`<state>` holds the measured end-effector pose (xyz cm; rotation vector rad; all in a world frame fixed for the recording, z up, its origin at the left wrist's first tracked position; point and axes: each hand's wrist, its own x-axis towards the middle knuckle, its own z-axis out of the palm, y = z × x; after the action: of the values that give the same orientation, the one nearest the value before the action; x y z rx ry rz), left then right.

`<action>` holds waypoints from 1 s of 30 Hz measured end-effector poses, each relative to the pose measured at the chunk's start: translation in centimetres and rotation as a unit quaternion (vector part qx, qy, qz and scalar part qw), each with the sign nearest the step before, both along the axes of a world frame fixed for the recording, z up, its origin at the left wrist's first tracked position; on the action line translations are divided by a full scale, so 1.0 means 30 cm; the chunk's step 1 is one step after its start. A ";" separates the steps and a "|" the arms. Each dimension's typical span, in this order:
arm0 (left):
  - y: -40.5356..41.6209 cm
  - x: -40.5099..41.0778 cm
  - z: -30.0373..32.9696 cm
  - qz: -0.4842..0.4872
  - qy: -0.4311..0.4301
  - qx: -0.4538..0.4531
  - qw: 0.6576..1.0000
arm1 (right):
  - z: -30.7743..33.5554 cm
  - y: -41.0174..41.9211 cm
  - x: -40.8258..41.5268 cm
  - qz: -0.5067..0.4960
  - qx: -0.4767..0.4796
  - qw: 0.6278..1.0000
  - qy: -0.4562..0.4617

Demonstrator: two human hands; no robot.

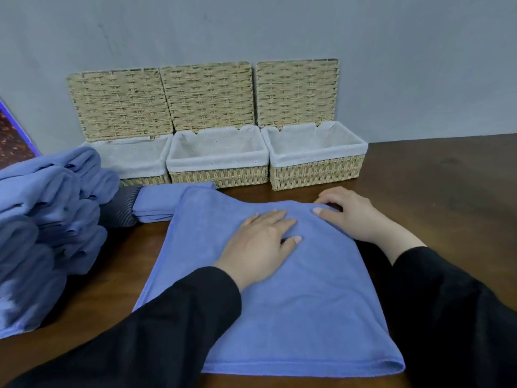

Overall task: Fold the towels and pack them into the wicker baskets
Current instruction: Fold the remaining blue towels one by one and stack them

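A blue towel (293, 309) lies spread on the dark wooden table (436, 191), folded over once. My left hand (260, 245) lies flat on its upper middle, fingers straight. My right hand (352, 214) rests at the towel's far right corner, its fingers bent onto the cloth edge. A small folded blue towel (156, 205) lies just beyond the spread one. Three wicker baskets with white liners stand open along the wall: left (134, 161), middle (218, 175), right (316, 175). All three hold nothing.
A heap of unfolded blue towels (47, 219) fills the table's left side. A dark patterned object (120, 208) pokes out between the heap and the folded towel. The basket lids (209, 96) lean against the grey wall.
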<state>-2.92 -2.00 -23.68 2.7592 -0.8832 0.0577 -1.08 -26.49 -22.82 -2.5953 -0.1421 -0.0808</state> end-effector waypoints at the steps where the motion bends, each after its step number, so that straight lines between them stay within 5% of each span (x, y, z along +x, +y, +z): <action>1: 0.004 0.004 -0.014 0.001 0.001 -0.003 1.000 | 0.002 -0.001 0.009 0.019 0.011 1.000 0.006; 7: -0.001 0.008 -0.031 0.004 -0.001 -0.020 1.000 | 0.029 -0.038 0.040 0.029 0.341 0.938 0.053; 14: -0.002 0.007 -0.028 0.009 0.011 -0.023 1.000 | 0.038 -0.055 0.075 0.051 0.508 0.857 0.072; 20: -0.003 0.009 -0.019 0.014 0.017 -0.014 1.000 | -0.004 -0.077 0.121 -0.051 0.259 0.964 -0.041; 26: -0.004 0.008 -0.017 0.012 -0.003 -0.028 1.000 | 0.089 0.013 -0.008 0.030 0.119 0.983 -0.135; 30: 0.010 -0.031 0.015 -0.023 -0.054 -0.071 0.996 | 0.144 0.134 -0.194 0.111 0.017 0.993 -0.047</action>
<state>-3.86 -1.69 -23.22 2.6225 -0.9324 0.2548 -6.91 -22.46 -18.49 -2.5240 -0.4588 -0.1241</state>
